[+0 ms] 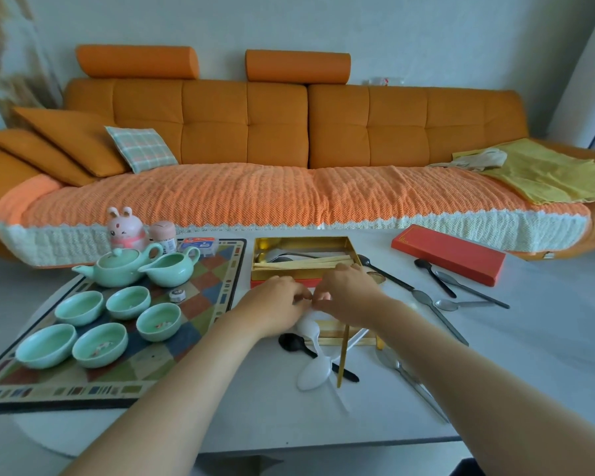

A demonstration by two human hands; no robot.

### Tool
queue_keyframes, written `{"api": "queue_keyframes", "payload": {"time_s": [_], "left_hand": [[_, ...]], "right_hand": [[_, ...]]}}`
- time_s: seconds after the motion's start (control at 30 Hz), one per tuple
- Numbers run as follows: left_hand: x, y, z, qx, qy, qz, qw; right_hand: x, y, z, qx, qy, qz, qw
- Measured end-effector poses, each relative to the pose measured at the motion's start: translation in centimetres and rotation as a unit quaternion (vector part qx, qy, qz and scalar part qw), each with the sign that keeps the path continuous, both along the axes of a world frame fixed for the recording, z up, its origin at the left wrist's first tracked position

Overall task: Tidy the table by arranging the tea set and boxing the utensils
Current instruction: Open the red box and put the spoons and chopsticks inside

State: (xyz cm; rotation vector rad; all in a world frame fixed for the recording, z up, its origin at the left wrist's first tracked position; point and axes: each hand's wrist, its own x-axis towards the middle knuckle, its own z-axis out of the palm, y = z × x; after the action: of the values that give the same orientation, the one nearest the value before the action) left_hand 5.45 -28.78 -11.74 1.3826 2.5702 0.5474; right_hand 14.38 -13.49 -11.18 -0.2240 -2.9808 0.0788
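Note:
My left hand (pixel 277 304) and my right hand (pixel 349 293) meet fingertip to fingertip just in front of the open gold utensil box (pixel 352 255). Their curled fingers pinch a white plastic spoon (pixel 308 327), whose bowl shows below them; the grip itself is mostly hidden. Chopsticks and spoons lie in the box. Its red lid (pixel 449 254) lies to the right. Loose on the table are a black spoon (pixel 292 341), another white spoon (pixel 315 372), a chopstick (pixel 342 355) and metal spoons (pixel 426 300). On the patterned mat (pixel 200 304) stand the green teapot (pixel 117 267), pitcher (pixel 172 266) and several cups (pixel 100 343).
A pink rabbit figure (pixel 124 228), a pink jar (pixel 164 235) and a small blue-and-red box (pixel 200 243) stand at the mat's far edge. A small round thing (pixel 177 295) lies on the mat. An orange sofa (pixel 289 132) runs behind the table.

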Motion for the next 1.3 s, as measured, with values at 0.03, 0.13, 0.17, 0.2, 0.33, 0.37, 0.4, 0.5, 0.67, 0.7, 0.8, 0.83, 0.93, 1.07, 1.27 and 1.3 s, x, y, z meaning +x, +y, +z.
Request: {"api": "queue_keyframes", "payload": {"time_s": [0.03,0.13,0.17,0.2,0.33,0.37,0.4,0.5,0.67,0.7,0.8,0.83,0.93,1.07,1.27,1.3], "left_hand": [[-0.1,0.0,0.0,0.005,0.002,0.009,1.0],[-0.7,0.0,-0.1,-0.006,0.022,0.034,0.999],[-0.9,0.0,-0.2,-0.01,0.027,0.039,0.999],[-1.1,0.0,-0.2,-0.011,0.029,0.045,0.999],[-1.8,-0.4,0.3,-0.01,0.056,0.056,0.997],[-2.0,-0.5,0.4,-0.017,0.073,0.059,0.995],[-2.4,-0.8,0.4,-0.029,0.089,0.066,0.993],[-3.8,-1.9,0.4,-0.078,0.118,0.095,0.985],[-4.2,-2.5,0.4,-0.057,0.099,0.066,0.991],[-3.9,-2.4,0.3,-0.044,0.091,0.051,0.994],[-3.5,-2.4,0.3,-0.038,0.102,0.048,0.993],[-3.7,-2.5,0.4,-0.041,0.105,0.057,0.992],[-4.5,-3.4,1.1,-0.03,0.135,0.087,0.987],[-5.4,-3.6,2.1,0.082,0.203,0.086,0.972],[-5.7,-2.3,1.4,0.107,0.249,0.074,0.96],[-5.6,-2.0,1.2,0.098,0.238,0.063,0.964]], "right_hand": [[-0.2,-0.4,-0.3,-0.001,0.009,-0.002,1.0],[-1.0,-1.2,-0.7,-0.016,0.033,-0.007,0.999],[-1.1,-1.3,-0.6,-0.021,0.034,-0.009,0.999],[-1.2,-1.2,-0.5,-0.024,0.032,-0.008,0.999],[-1.0,-0.2,0.3,-0.039,-0.019,0.005,0.999],[-0.9,0.0,0.4,-0.041,-0.028,0.007,0.999],[-0.8,0.1,0.6,-0.042,-0.032,0.007,0.999],[-0.8,0.3,0.6,-0.051,-0.029,-0.002,0.998],[-1.8,-0.6,0.1,-0.076,-0.025,-0.012,0.997],[-2.0,-1.0,0.0,-0.085,-0.023,-0.008,0.996],[-2.5,-1.6,-0.1,-0.105,-0.018,0.005,0.994],[-2.6,-1.6,-0.1,-0.103,-0.017,0.007,0.995],[-2.7,-1.2,0.3,-0.105,-0.009,-0.002,0.994],[-3.1,0.2,1.3,-0.183,0.078,-0.015,0.98],[-3.5,3.3,1.0,-0.148,0.173,-0.063,0.972],[-3.5,3.7,0.7,-0.139,0.172,-0.071,0.973]]}}
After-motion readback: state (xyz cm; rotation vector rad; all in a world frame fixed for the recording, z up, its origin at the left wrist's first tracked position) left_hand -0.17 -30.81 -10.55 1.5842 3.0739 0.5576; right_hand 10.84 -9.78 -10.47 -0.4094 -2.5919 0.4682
